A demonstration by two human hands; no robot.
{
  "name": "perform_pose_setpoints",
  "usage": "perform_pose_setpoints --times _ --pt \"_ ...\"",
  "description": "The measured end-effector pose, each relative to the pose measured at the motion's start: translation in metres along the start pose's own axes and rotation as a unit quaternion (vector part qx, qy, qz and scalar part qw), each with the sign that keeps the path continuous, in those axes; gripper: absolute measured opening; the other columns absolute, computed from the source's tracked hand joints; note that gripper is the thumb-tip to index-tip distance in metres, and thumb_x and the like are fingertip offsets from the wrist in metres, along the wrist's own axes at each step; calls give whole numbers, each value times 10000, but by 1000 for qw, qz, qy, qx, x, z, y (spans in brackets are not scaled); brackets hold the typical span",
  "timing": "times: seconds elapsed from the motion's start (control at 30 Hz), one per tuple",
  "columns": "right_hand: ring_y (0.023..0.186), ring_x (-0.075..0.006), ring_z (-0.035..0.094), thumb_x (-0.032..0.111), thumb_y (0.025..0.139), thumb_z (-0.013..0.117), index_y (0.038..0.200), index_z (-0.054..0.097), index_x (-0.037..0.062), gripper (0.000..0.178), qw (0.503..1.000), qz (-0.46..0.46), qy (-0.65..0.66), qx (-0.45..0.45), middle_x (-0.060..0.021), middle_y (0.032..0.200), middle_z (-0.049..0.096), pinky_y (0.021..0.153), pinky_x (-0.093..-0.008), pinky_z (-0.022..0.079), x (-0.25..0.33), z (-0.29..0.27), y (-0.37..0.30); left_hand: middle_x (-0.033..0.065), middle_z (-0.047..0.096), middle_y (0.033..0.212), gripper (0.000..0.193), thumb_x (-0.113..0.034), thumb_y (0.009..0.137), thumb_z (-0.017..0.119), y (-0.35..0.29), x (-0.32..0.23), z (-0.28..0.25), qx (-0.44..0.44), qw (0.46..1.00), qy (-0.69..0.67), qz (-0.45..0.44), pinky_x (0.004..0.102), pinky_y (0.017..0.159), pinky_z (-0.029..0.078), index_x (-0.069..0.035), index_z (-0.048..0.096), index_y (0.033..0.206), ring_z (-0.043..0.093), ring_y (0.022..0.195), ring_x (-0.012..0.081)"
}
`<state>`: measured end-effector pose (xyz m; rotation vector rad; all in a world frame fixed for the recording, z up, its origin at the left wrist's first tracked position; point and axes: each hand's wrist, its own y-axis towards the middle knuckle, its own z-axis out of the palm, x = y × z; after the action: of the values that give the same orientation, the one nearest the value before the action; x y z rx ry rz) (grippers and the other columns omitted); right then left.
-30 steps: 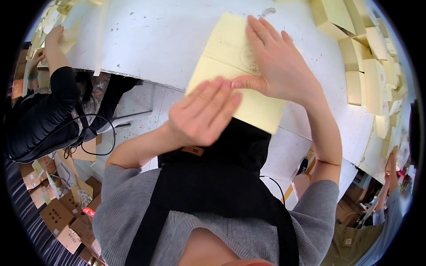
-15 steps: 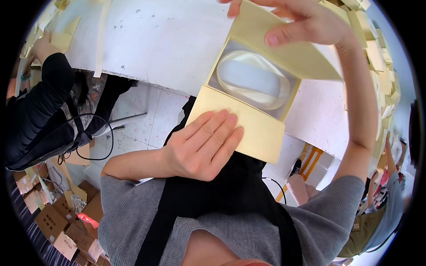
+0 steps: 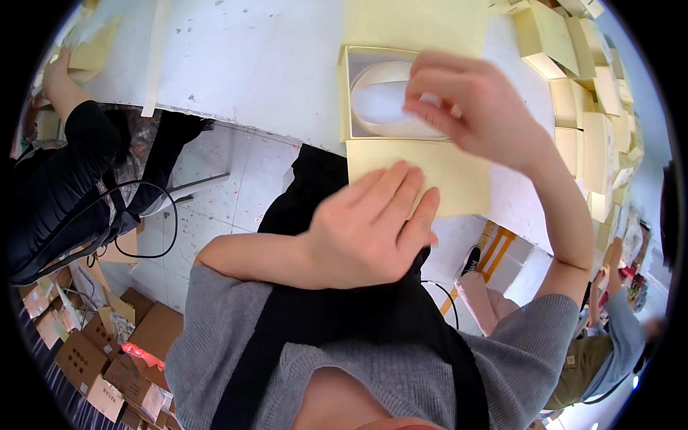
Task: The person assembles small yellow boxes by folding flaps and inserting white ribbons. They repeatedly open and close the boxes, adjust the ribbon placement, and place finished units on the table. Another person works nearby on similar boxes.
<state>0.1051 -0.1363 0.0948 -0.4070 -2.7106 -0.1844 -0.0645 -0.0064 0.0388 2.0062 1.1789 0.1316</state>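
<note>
Lowest in the frame it's the grey sweater (image 3: 401,373) and black apron (image 3: 337,315), then the left hand (image 3: 369,233) sits about dead centre, flat and open, fingers together, fingertips resting on the near flap (image 3: 459,179) of the box (image 3: 344,93), not gripping anything. The box is an open pale yellow one lying at the table (image 3: 236,64) edge, upper middle of the frame, near flap hanging over the edge toward the body, far flap (image 3: 412,25) folded out flat at the top. Inside it there's a white oval thing (image 3: 383,100), looks like a padded insert, can't say more than that. Right hand (image 3: 469,107) is above the box's right side, a bit blurry, fingers curled loosely over the oval, and I honestly can't tell if it's pinching something or just touching. Further out, upper right of the frame, a whole pile of the same yellow boxes (image 3: 580,86) stacked along the table. Upper left there's another person in a black sleeve (image 3: 64,172) with a hand (image 3: 61,79) on some yellow pieces at the table corner. Lower left, brown cartons (image 3: 93,358) on the floor, and at the lower right someone in a blue top (image 3: 620,344)
</note>
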Motion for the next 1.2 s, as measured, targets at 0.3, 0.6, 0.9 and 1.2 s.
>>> perform_pose_setpoints --times 0.3,0.6,0.9,1.2 --pt "759 -352 614 28 796 630 851 616 1 63 996 67 35 50 -157 752 616 697 -404 490 3 -6 11 50 704 815 222 -209 940 614 70 119 -9 83 952 -262 -137 232 680 515 -4 694 971 646 727 88" --pt "722 -309 618 50 792 669 868 639 8 92 987 47 -25 155 -134 779 646 678 -376 486 -20 15 9 40 691 785 267 -231 982 549 77 114 -12 127 939 -250 -198 217 675 501 -1 683 1005 638 735 85" --pt "556 -128 561 44 827 622 780 573 5 78 982 175 63 27 -43 648 556 527 -267 453 10 -58 13 57 671 870 169 -172 920 627 74 168 -94 25 880 -458 -124 244 640 474 -25 686 979 595 707 111" --pt "595 -32 473 173 875 661 862 645 47 127 970 166 97 -148 39 702 584 491 -197 349 7 -73 21 -8 590 652 153 -114 939 613 97 119 -66 82 886 -389 -238 197 523 410 7 659 858 517 581 47"
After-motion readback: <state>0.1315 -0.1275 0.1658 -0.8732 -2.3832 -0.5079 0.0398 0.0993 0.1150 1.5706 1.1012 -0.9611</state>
